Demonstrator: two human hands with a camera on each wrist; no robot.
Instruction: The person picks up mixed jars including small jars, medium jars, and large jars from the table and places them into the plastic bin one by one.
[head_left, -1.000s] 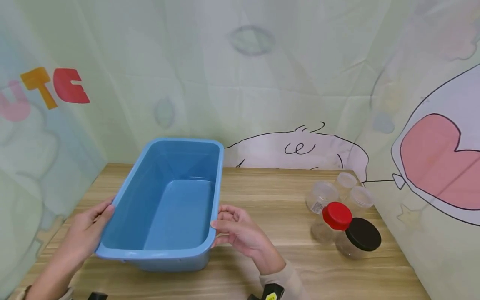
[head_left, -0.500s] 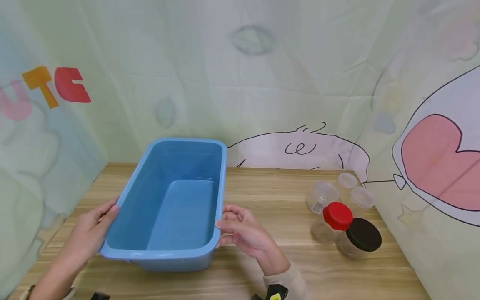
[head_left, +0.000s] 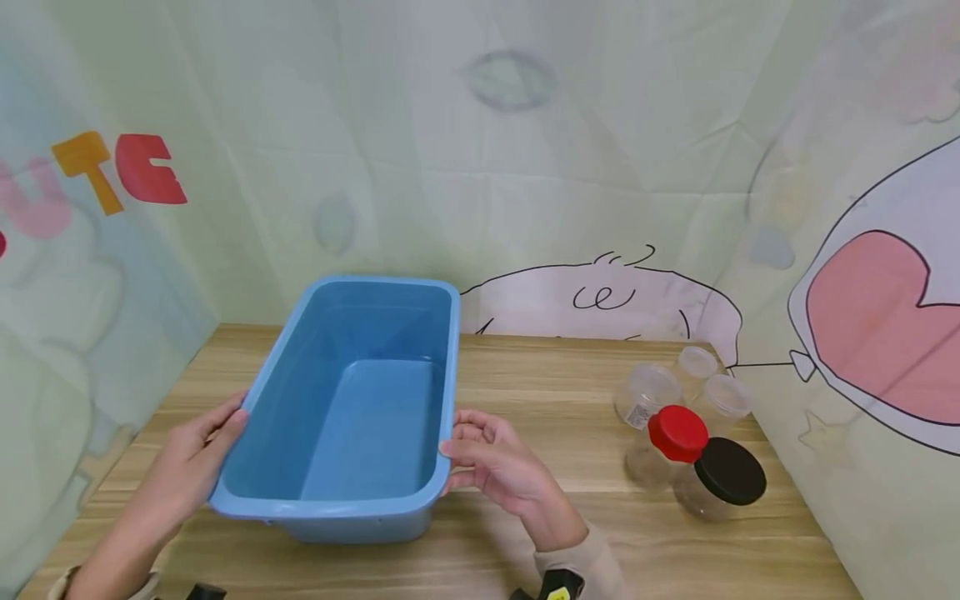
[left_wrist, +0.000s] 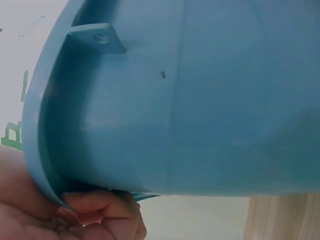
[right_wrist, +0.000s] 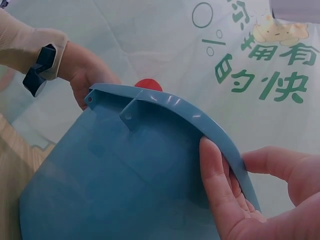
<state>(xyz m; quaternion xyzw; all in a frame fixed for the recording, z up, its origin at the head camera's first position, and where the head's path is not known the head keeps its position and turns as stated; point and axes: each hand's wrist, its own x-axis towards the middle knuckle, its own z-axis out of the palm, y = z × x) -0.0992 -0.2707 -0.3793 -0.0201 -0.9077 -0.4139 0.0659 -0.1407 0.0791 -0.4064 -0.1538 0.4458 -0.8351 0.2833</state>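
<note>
A deep blue plastic basin with a wide rolled rim stands at the left of the wooden table, nothing inside it. My left hand grips the rim on the left side, thumb on top. In the left wrist view the curled fingers tuck under the rim's lip. On the opposite side my right hand pinches the rim. The right wrist view has the right thumb outside the edge and the fingers beneath the basin's lip.
Several clear jars stand together at the table's right: one with a red lid, one with a black lid, others with pale lids. A printed cloth hangs behind the wooden table.
Both hands and the basin between them have shifted slightly to the right. The grip on the rim is the same, and the jars stay where they were.
</note>
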